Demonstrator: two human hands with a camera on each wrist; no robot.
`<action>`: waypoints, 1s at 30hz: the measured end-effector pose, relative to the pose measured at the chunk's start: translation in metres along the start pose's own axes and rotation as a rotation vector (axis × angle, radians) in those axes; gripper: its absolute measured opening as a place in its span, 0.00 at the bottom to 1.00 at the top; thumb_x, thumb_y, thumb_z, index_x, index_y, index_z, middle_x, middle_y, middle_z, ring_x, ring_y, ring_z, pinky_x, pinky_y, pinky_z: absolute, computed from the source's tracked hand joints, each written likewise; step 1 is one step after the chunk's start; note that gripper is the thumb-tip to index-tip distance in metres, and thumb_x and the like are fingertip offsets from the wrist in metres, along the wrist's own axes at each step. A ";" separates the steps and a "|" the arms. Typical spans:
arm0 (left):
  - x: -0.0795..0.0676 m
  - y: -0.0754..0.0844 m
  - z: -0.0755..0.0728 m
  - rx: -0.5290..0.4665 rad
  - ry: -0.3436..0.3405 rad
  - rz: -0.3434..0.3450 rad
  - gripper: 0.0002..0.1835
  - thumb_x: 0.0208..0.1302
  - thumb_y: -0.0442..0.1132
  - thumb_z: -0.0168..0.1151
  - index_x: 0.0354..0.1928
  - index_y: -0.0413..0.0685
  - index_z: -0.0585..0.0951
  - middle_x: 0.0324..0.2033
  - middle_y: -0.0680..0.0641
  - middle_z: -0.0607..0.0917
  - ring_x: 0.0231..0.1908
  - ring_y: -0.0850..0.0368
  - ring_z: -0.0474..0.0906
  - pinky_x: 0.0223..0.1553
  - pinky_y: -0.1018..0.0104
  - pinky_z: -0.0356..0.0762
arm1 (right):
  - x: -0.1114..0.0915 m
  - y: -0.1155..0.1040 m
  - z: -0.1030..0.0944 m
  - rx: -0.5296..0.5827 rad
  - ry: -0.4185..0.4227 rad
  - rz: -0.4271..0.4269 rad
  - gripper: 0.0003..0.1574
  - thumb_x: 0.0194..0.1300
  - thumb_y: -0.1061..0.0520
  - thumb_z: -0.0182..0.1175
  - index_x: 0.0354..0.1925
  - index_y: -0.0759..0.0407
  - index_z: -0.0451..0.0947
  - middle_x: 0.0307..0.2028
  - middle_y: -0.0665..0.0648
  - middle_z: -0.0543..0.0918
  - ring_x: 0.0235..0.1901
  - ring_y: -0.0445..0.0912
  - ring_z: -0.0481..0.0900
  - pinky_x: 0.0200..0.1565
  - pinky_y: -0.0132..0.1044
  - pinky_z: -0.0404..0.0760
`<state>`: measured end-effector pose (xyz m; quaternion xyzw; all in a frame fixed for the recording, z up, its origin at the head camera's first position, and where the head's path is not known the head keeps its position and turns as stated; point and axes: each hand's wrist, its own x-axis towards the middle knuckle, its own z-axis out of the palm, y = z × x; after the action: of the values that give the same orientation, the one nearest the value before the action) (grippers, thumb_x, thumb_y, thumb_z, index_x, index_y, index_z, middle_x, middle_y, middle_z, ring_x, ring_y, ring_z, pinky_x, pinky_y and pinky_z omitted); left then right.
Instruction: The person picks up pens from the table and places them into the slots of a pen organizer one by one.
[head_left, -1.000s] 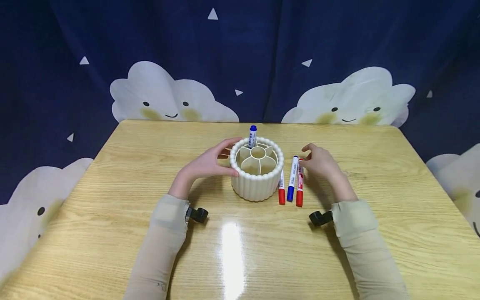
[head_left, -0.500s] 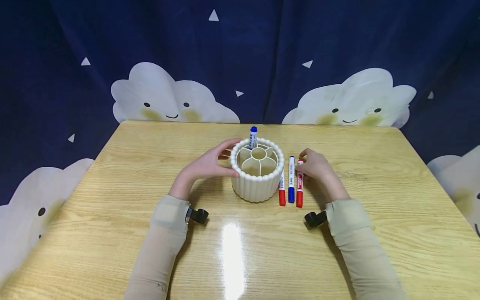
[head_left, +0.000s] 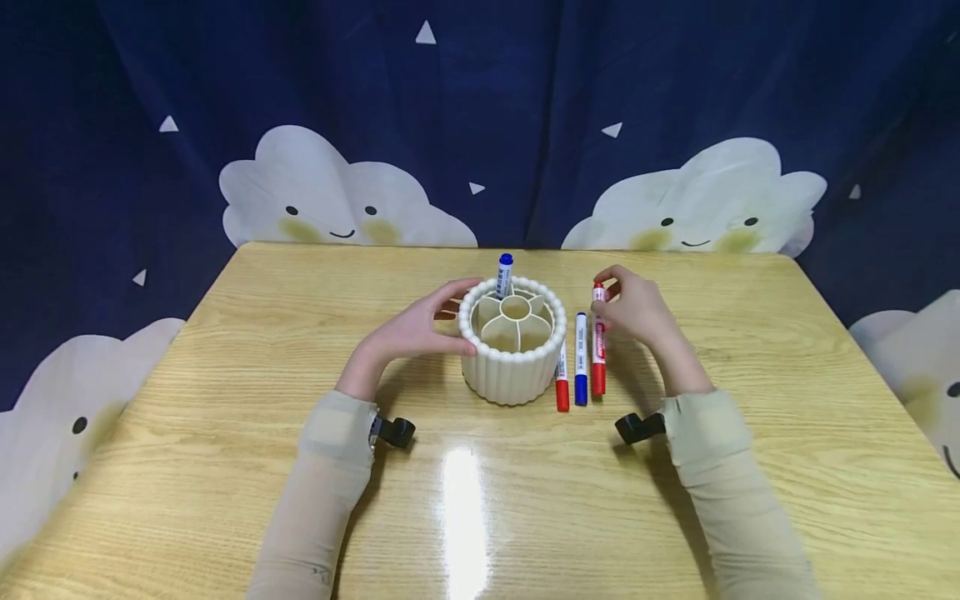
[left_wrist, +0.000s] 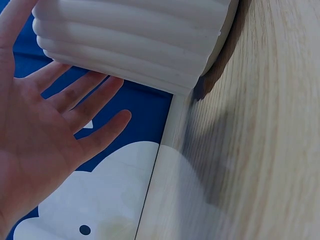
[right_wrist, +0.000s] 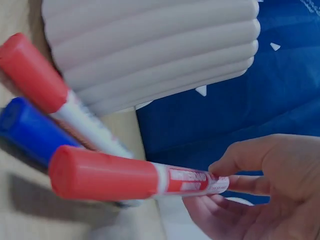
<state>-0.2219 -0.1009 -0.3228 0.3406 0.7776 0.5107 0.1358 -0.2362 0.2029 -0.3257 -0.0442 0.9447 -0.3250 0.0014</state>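
A cream, ribbed pen holder with a beaded rim and divided compartments stands upright on the table. My left hand holds its left side, thumb at the front of the rim and fingers toward the back. A blue-capped marker stands in a rear compartment. Right of the holder, my right hand pinches the far end of a red marker; its red cap points toward me, and the right wrist view shows it raised. Beside it lie a blue marker and another red marker, partly hidden behind the holder.
The wooden table reaches back to a dark blue curtain printed with clouds and triangles. A black wrist camera sits at the left cuff, another black camera at the right.
My right hand has come onto the red marker, pinched its far end and shifted it slightly away from me and up. The blue marker has straightened a little. My left hand stays put.
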 end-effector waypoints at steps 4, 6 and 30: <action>0.000 0.000 -0.001 0.004 -0.002 -0.002 0.45 0.41 0.37 0.68 0.62 0.45 0.54 0.54 0.45 0.65 0.51 0.52 0.64 0.52 0.59 0.62 | 0.003 -0.011 -0.008 0.061 0.040 -0.042 0.23 0.49 0.60 0.53 0.47 0.61 0.67 0.33 0.61 0.75 0.23 0.45 0.76 0.22 0.32 0.76; 0.000 -0.001 -0.001 0.006 -0.002 -0.003 0.45 0.41 0.37 0.68 0.62 0.45 0.54 0.54 0.45 0.65 0.51 0.53 0.64 0.52 0.59 0.62 | 0.004 -0.016 -0.012 0.069 0.070 -0.057 0.23 0.49 0.60 0.53 0.47 0.59 0.67 0.33 0.59 0.75 0.25 0.46 0.76 0.23 0.32 0.77; -0.001 -0.001 0.000 0.011 0.002 -0.016 0.45 0.42 0.38 0.67 0.62 0.46 0.54 0.55 0.46 0.65 0.51 0.55 0.64 0.52 0.56 0.62 | 0.002 -0.077 -0.040 0.124 0.461 -0.315 0.20 0.53 0.56 0.53 0.47 0.53 0.71 0.33 0.52 0.77 0.28 0.42 0.75 0.28 0.31 0.73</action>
<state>-0.2219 -0.1016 -0.3234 0.3347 0.7833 0.5054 0.1374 -0.2327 0.1667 -0.2469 -0.1153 0.8799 -0.3797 -0.2614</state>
